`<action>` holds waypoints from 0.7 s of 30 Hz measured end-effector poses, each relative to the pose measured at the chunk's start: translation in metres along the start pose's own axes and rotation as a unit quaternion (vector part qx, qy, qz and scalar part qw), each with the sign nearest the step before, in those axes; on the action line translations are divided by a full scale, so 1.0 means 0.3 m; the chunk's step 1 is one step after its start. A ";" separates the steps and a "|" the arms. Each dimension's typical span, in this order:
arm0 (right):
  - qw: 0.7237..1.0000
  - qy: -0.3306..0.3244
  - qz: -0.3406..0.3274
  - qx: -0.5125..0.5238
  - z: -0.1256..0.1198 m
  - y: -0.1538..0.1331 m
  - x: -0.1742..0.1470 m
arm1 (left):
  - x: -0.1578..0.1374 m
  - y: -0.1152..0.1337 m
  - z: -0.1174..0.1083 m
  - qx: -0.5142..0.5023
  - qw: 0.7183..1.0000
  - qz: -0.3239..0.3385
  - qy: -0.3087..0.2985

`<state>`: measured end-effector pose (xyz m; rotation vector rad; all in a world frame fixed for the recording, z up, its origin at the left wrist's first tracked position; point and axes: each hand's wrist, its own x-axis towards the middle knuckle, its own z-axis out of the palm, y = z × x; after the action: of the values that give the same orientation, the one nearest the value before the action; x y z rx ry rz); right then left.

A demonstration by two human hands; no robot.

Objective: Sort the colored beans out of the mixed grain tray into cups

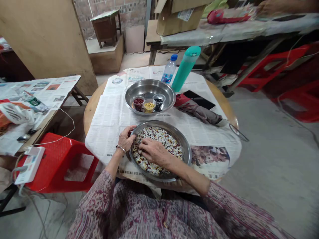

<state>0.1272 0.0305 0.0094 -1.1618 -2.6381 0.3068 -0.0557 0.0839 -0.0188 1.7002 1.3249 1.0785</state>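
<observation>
A steel basin (188,149) in front of me holds a spread of white grains mixed with dark red, yellow and black beans (159,136). At its left rim, my left hand (126,139) is curled, with a bit of dark red, apparently red beans, showing between thumb and fingers. My right hand (154,151) reaches into the basin, fingertips bent together on the mix; what they pinch is hidden. Behind stands a second steel basin (149,85) with three clear cups: red beans (138,102), yellow beans (149,106) and black beans (158,100).
Newspaper covers the round table (99,116). A water bottle (169,70), teal flask (186,68), dark phone (199,99) and folded umbrella (199,111) lie or stand beyond the basins. To the left are a red stool (57,162) and a power strip (30,166). Another person's arm (286,7) shows upper right.
</observation>
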 end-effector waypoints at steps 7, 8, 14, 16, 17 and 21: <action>0.978 0.080 0.191 -0.035 -0.068 0.124 -0.173 | 0.006 -0.011 0.007 -0.021 1.000 0.001 0.000; 0.975 0.079 0.203 -0.033 -0.066 0.119 -0.190 | 0.007 -0.010 0.007 -0.023 1.000 0.002 0.000; 0.984 0.019 0.170 0.054 -0.011 0.017 -0.171 | 0.007 -0.008 0.008 -0.026 1.000 -0.010 -0.003; 0.988 0.015 0.129 0.087 -0.002 0.003 -0.124 | 0.008 -0.011 0.008 -0.028 1.000 -0.008 -0.004; 0.990 0.017 0.106 0.096 -0.001 0.003 -0.097 | 0.008 -0.013 0.009 -0.029 1.000 -0.006 -0.004; 0.998 0.031 0.038 0.046 -0.013 0.051 0.014 | 0.007 -0.017 0.007 -0.024 1.000 0.000 -0.005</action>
<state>0.1363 0.0441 0.0094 -1.2225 -2.5029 0.3963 -0.0553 0.0871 -0.0238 1.6688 1.2827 1.0924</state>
